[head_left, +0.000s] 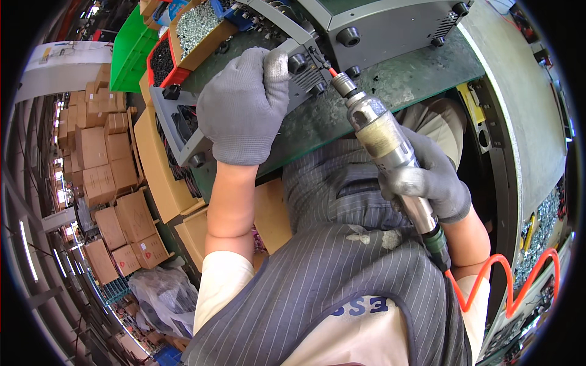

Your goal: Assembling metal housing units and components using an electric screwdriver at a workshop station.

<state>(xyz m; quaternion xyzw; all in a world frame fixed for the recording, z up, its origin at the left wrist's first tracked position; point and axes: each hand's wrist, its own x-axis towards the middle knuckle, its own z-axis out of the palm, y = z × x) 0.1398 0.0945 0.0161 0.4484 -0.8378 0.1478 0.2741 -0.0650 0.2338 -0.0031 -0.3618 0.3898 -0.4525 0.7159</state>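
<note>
My right hand (430, 177), in a grey glove, is wrapped round the barrel of a metal air screwdriver (383, 137). The tool slants up to the left, and its red-sleeved bit (332, 72) reaches the edge of an open grey metal casing (303, 85). Over that casing lies my left hand (244, 100), also gloved, its fingers curled in. Its thumb side is close to a black rubber foot (297, 63); whatever the fingers grip is hidden beneath the hand.
Another grey housing (390, 39) with black feet stands on the green-topped bench (421, 76). Bins of silver screws (196, 27) and black screws (162, 62) sit far left, beside a green crate (131, 52). A coiled orange air hose (510, 299) trails right. Cartons (97, 155) are stacked left.
</note>
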